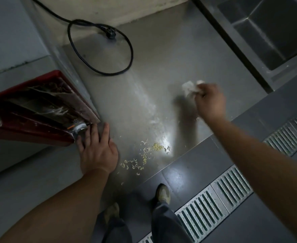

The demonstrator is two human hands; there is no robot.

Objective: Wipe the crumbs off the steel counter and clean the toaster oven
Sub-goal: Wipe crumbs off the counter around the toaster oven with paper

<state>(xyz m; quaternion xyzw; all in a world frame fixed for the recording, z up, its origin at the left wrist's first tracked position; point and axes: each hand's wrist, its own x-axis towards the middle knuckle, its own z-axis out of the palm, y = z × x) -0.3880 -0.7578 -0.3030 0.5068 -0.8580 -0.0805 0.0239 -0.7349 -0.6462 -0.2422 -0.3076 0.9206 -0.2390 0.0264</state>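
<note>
Head view looks straight down on a steel desk (170, 55) with a scatter of yellowish crumbs (149, 151) near its front edge. The right hand (210, 100) hovers further back and to the right of them, its fingers clenched around a crumpled white cloth (189, 87) — slightly blurred. From that cloth the crumbs lie toward the person and a little left, strung out in a loose band that runs roughly along the desk's front edge; a faint pale smear trails back from them across the steel.

The right hand is plainly the one placed to sweep, though the left hand (96, 148) is nearer the crumbs, just beside their left end. It lies palm-down with fingers fairly straight, fingertips touching the corner of the red toaster oven (37, 113) at the desk's left side, whose glass door looks streaked. A black power cord (100, 48) loops loose at the back.

My reading: a pull of the cloth toward the front edge would meet the band broadside — the crumbs are not yet cleared, and the oven awaits its turn.
</note>
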